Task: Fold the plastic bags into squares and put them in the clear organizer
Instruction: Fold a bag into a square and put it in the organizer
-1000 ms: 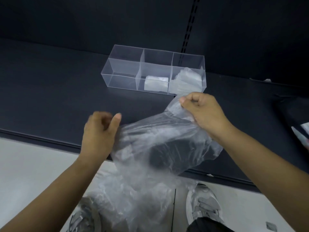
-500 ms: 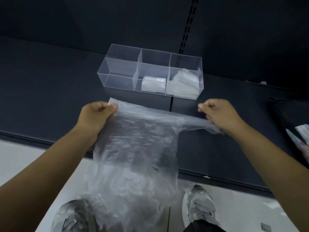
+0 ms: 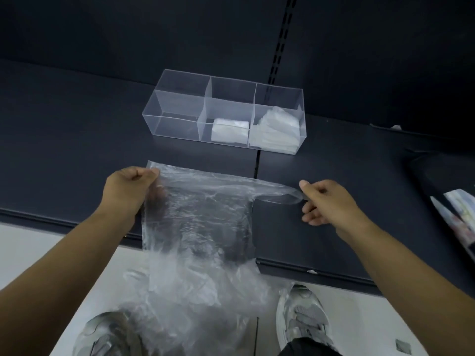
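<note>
A clear plastic bag (image 3: 203, 227) is stretched flat over the front of the dark shelf (image 3: 64, 155), its lower part hanging past the shelf edge toward the floor. My left hand (image 3: 128, 191) pinches the bag's top left corner. My right hand (image 3: 326, 201) pinches the bag's stretched right handle. The clear organizer (image 3: 180, 106) stands behind the bag, with three compartments. A folded white bag (image 3: 230, 131) lies in the middle compartment, and several folded bags (image 3: 279, 132) fill the right one. The left compartment holds nothing.
Printed packets (image 3: 460, 214) lie at the shelf's right edge beside a dark curved object (image 3: 442, 176). A slotted upright (image 3: 281, 39) runs up the back wall. My grey shoes (image 3: 303, 317) stand on the pale floor below the shelf edge.
My hands have moved apart and pulled the crumpled bag out flat. The right hand slid to the right and lower, stretching the handle; the left hand holds the top left corner.
</note>
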Demonstrator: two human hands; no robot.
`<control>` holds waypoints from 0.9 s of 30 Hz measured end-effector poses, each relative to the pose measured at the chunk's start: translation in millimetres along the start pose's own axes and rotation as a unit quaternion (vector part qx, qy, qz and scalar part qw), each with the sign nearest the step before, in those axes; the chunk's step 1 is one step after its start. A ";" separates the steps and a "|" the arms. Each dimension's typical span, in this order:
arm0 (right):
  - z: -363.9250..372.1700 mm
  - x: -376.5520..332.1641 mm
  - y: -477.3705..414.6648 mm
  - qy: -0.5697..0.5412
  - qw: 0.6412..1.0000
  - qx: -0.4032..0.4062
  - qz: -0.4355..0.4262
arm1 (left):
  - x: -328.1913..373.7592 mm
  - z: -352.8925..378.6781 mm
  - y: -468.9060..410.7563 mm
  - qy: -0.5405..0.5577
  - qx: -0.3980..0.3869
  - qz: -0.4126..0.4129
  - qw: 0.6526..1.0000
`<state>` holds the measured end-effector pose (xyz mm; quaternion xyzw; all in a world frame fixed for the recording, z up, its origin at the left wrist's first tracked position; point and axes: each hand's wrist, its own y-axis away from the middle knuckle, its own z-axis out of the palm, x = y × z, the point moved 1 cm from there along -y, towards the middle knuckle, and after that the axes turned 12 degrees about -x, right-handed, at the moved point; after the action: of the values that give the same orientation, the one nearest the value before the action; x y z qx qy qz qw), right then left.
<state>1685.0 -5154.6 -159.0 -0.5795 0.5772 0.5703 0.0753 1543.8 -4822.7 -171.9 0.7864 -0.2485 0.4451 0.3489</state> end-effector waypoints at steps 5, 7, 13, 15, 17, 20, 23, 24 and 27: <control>5.3 -4.0 -15.8 -0.139 0.984 0.080 -0.078 | -1.4 -1.0 -0.9 0.018 -0.004 -0.009 1.000; -3.6 -12.1 -22.0 -0.107 0.977 0.124 -0.137 | 1.8 4.7 -1.8 0.025 -0.008 -0.006 1.000; -23.2 -40.2 -36.8 -0.067 0.956 0.181 -0.220 | 34.7 13.0 -12.2 0.126 -0.048 -0.004 0.991; -22.4 -38.7 -25.7 -0.036 0.960 0.172 -0.216 | 32.2 4.6 -5.7 0.146 -0.077 -0.011 0.986; -13.5 -26.6 -4.3 0.002 0.972 0.125 -0.199 | 20.8 -5.8 12.5 0.142 -0.058 -0.028 0.988; 13.0 4.5 43.2 0.001 0.986 -0.017 -0.168 | -5.4 -18.5 48.5 0.150 -0.020 -0.052 0.987; 42.3 27.7 79.4 0.146 0.968 -0.128 -0.161 | -24.6 -14.8 80.9 0.047 -0.028 -0.019 0.998; 49.9 31.2 82.7 0.200 0.954 -0.140 -0.172 | -26.6 -9.6 91.0 -0.053 -0.032 0.026 0.998; 66.4 21.1 78.9 0.250 0.931 -0.150 -0.219 | -26.8 19.1 116.1 -0.252 -0.128 0.173 0.943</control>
<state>1580.7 -5142.8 -152.1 -0.8202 0.3439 0.4558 -0.0362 1459.5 -4908.7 -164.1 0.7664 -0.5158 0.2502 0.2898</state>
